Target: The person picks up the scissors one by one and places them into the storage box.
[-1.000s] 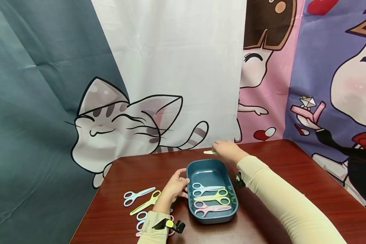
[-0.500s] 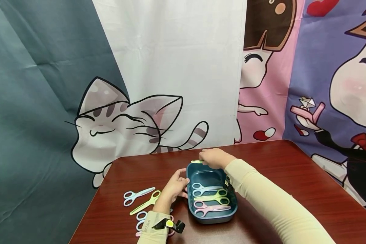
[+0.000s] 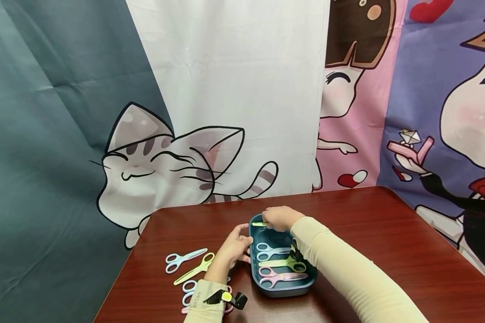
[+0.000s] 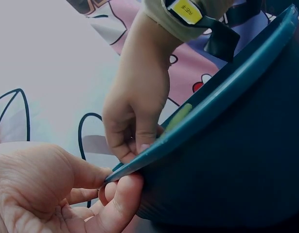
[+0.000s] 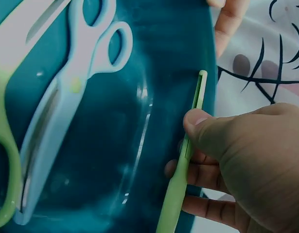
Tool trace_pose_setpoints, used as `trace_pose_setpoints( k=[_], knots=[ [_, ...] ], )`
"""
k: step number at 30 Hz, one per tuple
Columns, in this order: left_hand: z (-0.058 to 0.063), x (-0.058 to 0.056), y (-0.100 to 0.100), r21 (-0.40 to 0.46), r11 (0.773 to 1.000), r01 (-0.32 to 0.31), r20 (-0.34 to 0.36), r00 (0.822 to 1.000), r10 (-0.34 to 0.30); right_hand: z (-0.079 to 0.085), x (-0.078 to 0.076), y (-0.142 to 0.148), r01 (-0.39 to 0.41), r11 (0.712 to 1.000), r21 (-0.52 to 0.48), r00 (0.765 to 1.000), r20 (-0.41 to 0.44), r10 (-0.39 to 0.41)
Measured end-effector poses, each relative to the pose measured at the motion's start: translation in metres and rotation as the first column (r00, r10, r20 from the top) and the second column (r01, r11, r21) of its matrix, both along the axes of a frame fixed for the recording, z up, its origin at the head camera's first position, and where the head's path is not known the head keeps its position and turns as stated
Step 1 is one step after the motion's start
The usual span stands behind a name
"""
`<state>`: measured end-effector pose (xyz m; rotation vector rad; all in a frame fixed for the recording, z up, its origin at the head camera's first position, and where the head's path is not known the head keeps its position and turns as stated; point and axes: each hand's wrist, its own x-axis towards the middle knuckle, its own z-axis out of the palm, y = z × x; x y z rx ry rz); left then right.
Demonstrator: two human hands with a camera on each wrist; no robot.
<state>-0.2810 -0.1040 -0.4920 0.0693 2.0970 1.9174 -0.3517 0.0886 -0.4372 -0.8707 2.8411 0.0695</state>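
Note:
My left hand (image 3: 235, 246) pinches the left rim of a dark blue rectangular box (image 3: 288, 292), thumb and fingers on either side of it in the left wrist view. At the box's far end, my right hand (image 3: 282, 218) holds green scissors (image 5: 173, 201) between thumb and fingers, on edge and close along the inner wall. Their handles run out of the right wrist view. Inside the box lie light blue scissors (image 3: 266, 252), yellow-green scissors (image 3: 275, 263) and pink scissors (image 3: 282, 275), side by side. My right wrist partly covers the blue and yellow-green pairs in the head view.
Left of the box on the brown table (image 3: 347, 233) lie more light blue scissors (image 3: 182, 259) and yellow-green scissors (image 3: 196, 271). Further blue scissors (image 3: 188, 291) and pink handles show partly under my left forearm. A printed cloth (image 3: 234, 89) hangs behind the table.
My right hand has brought the green scissors from the table behind the box, leftward and nearer, down inside its far end. The left hand stays on the rim.

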Motion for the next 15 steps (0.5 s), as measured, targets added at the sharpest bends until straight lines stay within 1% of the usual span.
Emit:
trace_pose_setpoints(
  k=[2, 5, 9, 11, 15],
  knots=[
    [0.000, 0.000, 0.000, -0.003, 1.000, -0.001, 0.000, 1.000, 0.001, -0.002, 0.001, 0.000, -0.009, 1.000, 0.011, 1.000, -0.015, 0.009],
    [-0.001, 0.000, 0.000, -0.002, 1.000, -0.003, -0.002, 1.000, 0.003, -0.005, 0.001, 0.000, -0.046, 0.998, 0.049, 0.997, -0.053, 0.048],
    [-0.002, 0.000, 0.001, 0.005, 1.000, -0.004, -0.003, 1.000, 0.004, -0.015, 0.000, -0.001, -0.080, 0.991, 0.107, 0.992, -0.090, 0.089],
    [-0.003, -0.001, 0.001, 0.008, 1.000, -0.005, -0.003, 1.000, 0.005, -0.020, -0.001, -0.002, -0.070, 0.990, 0.125, 0.992, -0.092, 0.082],
    [-0.003, -0.001, 0.001, 0.006, 1.000, -0.006, -0.004, 1.000, 0.006, -0.028, -0.001, -0.003, -0.059, 0.991, 0.118, 0.995, -0.077, 0.068]
  ],
)
